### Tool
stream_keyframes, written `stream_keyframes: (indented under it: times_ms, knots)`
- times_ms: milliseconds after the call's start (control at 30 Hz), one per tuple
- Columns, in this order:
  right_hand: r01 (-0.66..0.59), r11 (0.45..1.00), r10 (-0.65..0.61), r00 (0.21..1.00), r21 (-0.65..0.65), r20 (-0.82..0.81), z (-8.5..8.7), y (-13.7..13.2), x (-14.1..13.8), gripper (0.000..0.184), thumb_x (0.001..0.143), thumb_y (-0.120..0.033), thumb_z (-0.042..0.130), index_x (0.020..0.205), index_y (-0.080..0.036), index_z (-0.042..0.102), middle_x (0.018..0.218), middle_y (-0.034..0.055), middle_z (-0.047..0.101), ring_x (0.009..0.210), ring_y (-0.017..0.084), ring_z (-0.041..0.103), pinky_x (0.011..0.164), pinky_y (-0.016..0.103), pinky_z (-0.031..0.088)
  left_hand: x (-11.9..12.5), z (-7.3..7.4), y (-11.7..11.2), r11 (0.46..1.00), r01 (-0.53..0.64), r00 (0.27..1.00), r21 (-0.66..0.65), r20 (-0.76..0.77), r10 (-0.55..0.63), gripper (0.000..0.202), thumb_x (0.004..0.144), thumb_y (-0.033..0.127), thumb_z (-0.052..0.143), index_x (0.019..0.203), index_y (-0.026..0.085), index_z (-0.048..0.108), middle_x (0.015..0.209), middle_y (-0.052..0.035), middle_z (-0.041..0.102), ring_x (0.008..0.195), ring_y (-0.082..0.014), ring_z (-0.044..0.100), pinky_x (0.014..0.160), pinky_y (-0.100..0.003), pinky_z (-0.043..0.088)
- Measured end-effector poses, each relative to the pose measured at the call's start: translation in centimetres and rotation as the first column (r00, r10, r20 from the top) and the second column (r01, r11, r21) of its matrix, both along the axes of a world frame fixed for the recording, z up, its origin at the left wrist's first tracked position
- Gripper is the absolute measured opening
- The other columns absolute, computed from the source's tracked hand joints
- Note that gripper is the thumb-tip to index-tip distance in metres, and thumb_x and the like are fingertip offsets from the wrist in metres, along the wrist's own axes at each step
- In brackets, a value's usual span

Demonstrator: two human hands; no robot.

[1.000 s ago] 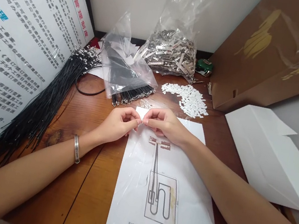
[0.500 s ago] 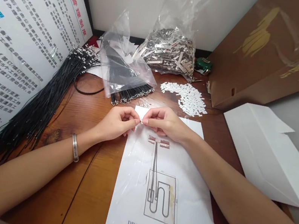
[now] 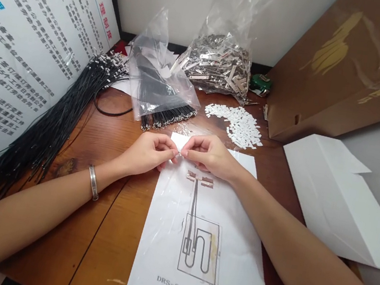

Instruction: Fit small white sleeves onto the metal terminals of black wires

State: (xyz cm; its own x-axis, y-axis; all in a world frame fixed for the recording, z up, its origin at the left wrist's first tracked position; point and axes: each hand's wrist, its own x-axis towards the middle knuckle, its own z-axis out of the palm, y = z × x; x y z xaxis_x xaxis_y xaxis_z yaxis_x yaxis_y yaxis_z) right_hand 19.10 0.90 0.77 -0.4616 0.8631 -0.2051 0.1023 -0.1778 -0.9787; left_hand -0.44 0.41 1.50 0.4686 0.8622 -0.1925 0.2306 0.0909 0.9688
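My left hand (image 3: 154, 152) and my right hand (image 3: 209, 155) meet fingertip to fingertip over the top edge of a printed drawing sheet (image 3: 168, 226). Each is closed in a pinch. Between the fingertips a tiny whitish bit shows, mostly hidden, too small to name. Just beyond my right hand lies a pile of small white plastic pieces (image 3: 245, 127). Behind my left hand a clear plastic bag (image 3: 165, 85) holds a bundle of black wires (image 3: 170, 119) with metal tips sticking out.
More black wires with white ends (image 3: 55, 120) lean against a printed board (image 3: 28, 37) at left. A bag of flat metal strips (image 3: 220, 67) stands at the back, beside a green object (image 3: 260, 84). On the right are a brown box (image 3: 334, 64) and folded white card (image 3: 333, 200).
The view has shifted slightly, so the drawing sheet appears a little further left. Both hands keep their pinch in nearly the same place, fingertips together.
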Motion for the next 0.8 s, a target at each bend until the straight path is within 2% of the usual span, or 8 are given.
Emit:
stream_keyframes:
  times_ms: [367, 800]
  knots:
    - [-0.003, 0.997, -0.002, 0.998, 0.075, 0.064, 0.01, -0.13, -0.27, 0.020, 0.073, -0.030, 0.072, 0.068, -0.015, 0.061, 0.054, -0.0023, 0.054, 0.044, 0.005, 0.037, 0.040, 0.023, 0.022, -0.03, -0.25, -0.06, 1.000, 0.003, 1.000, 0.017, 0.015, -0.003, 0.014, 0.079, 0.024, 0.064, 0.075, 0.011, 0.063, 0.068, -0.0044, 0.069, 0.048, -0.0064, 0.055, 0.047, -0.019, 0.049]
    - [0.017, 0.995, -0.025, 0.997, 0.096, 0.079, -0.11, -0.33, -0.47, 0.017, 0.074, -0.028, 0.069, 0.068, -0.016, 0.059, 0.047, -0.0049, 0.048, 0.043, 0.005, 0.035, 0.041, 0.024, 0.021, 0.10, -0.65, -0.02, 1.000, 0.009, 0.999, -0.015, 0.047, -0.008, 0.013, 0.081, 0.024, 0.064, 0.077, 0.011, 0.062, 0.070, -0.0057, 0.069, 0.055, -0.0083, 0.060, 0.049, -0.019, 0.052]
